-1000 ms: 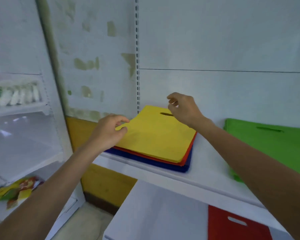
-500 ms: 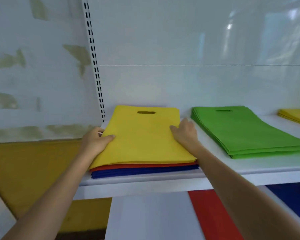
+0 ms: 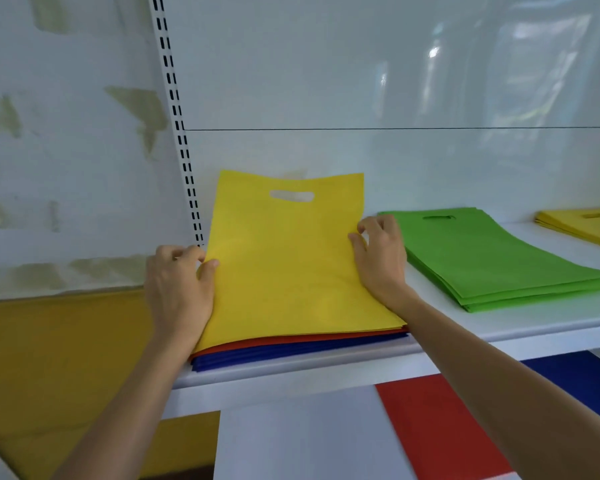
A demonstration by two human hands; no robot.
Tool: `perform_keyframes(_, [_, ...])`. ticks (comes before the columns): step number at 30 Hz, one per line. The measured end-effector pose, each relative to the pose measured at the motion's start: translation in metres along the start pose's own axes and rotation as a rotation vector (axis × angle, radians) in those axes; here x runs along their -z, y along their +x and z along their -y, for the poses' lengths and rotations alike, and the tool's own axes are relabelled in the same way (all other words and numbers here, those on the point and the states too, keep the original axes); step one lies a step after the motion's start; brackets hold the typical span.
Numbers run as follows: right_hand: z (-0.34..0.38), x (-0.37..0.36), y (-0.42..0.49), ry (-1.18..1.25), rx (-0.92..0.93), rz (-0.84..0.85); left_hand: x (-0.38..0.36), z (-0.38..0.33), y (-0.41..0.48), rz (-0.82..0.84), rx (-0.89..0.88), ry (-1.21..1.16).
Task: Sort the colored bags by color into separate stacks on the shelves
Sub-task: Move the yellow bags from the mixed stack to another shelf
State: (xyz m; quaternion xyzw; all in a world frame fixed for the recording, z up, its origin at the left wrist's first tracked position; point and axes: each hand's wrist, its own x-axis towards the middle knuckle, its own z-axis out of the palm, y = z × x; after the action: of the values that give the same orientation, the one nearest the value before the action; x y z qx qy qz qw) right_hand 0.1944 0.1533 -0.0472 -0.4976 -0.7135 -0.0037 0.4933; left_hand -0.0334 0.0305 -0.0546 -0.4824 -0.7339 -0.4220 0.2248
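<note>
Left hand (image 3: 179, 289) and right hand (image 3: 378, 258) pinch side edges of top yellow bag (image 3: 291, 265) on mixed pile (image 3: 291, 353), shelf (image 3: 499, 336) left; next, probably: carry it right to yellow stack (image 3: 582, 226).

Bright, soft daylight; glare on back panel (image 3: 430, 64).

A pale wall (image 3: 66, 188) stood at the left, its paint blotched with dull olive-green patches (image 3: 142, 112). Below it ran a broad band of mustard-yellow paint (image 3: 49, 358). A white upright rail (image 3: 177, 126) with a double row of dark slots rose just beside the wall. To the rail's right stretched a glossy white back panel (image 3: 326, 64), crossed by a thin dark horizontal seam (image 3: 395, 128). Blurred bright reflections (image 3: 534, 81) showed on the panel's upper right part.
</note>
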Motion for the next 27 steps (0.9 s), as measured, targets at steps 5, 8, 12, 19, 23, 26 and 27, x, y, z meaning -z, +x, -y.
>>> perform_keyframes(5, [0.004,0.03,0.007,0.111,0.019,0.03,0.012,-0.016,0.001,0.002,-0.055,-0.002])
perform_keyframes(8, [-0.015,0.071,0.005,0.157,0.013,-0.089,0.021,-0.051,-0.001,0.01,-0.139,-0.074])
perform_keyframes(12, [-0.071,0.152,0.006,0.101,-0.068,-0.16,0.012,-0.134,-0.012,0.132,-0.214,-0.312])
perform_keyframes(19, [-0.21,0.335,-0.028,-0.225,-0.229,-0.168,-0.044,-0.325,-0.092,0.42,-0.32,-0.665])
perform_keyframes(23, [-0.286,0.438,-0.062,-0.394,-0.316,-0.226,-0.071,-0.435,-0.157,0.631,-0.407,-0.786])
perform_keyframes(26, [-0.323,0.488,-0.085,-0.424,-0.376,-0.267,-0.087,-0.486,-0.197,0.725,-0.441,-0.865])
perform_keyframes(27, [-0.335,0.504,-0.093,-0.439,-0.406,-0.279,-0.092,-0.505,-0.21,0.77,-0.453,-0.876])
